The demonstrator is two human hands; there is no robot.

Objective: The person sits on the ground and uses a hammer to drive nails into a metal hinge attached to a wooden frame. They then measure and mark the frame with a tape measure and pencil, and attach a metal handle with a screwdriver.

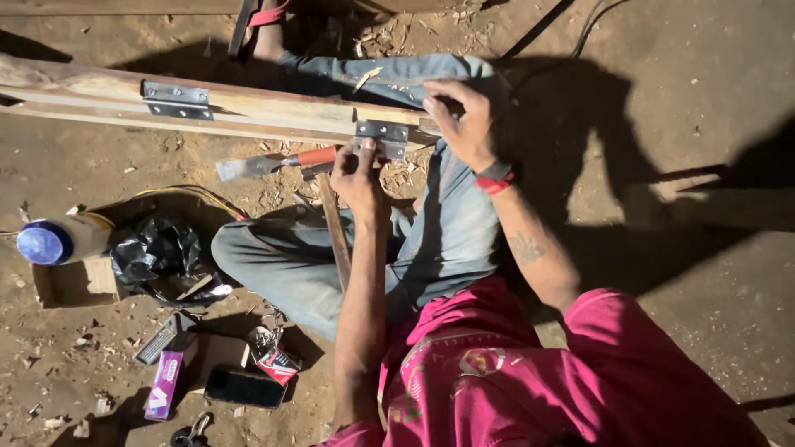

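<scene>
Down on packed dirt, seated with jean-clad legs folded under a long pale wooden plank (248, 103) laid across the lap. Left hand (358, 175) pressed up against a small silvery metal hinge (382, 137) at the plank's near edge, fingers drawn close together, fingertips on the lower leaf of the hinge; cannot tell whether anything small is pinched between them. Right hand (464, 124) curled over the plank's top just beside the same hinge, fingers bent and bunched around something dark, too shadowed to name; red and black band at that wrist. Second hinge (176, 100), same flat stamped steel with screw holes, fixed farther along the plank, well apart from the first. Chisel (273, 162) with an orange handle and a broad flat blade lying on the ground just below the plank, near the left hand, among pale wood chips. Thin wooden strip (335, 232) slanting across the left knee. Off to the far left, a white bottle with a blue cap (50, 242) on its side, a crumpled glossy black plastic bag (157, 252), a purple carton (166, 382) and a dark phone (245, 386) on the dusty floor
</scene>
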